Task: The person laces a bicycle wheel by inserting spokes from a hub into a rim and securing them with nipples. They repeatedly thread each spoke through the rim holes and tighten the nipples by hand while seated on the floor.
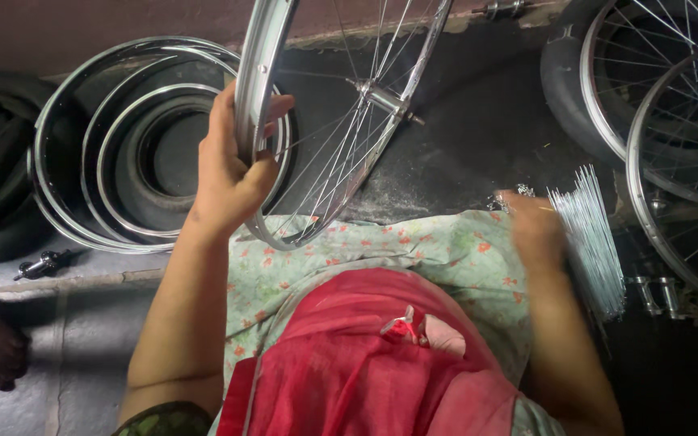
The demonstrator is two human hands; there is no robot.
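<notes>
Steel wheel rim [262, 97] sits clenched in my left grip [232, 173]; at three o'clock my blurred right grip [533, 226] touches loose spokes [595, 242], its hold unclear.

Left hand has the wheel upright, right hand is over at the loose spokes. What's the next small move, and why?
Probably pinch one spoke from the bundle of loose spokes. The right hand, blurred, is already beside it, while the left hand grips the rim of the partly spoked wheel.
</notes>
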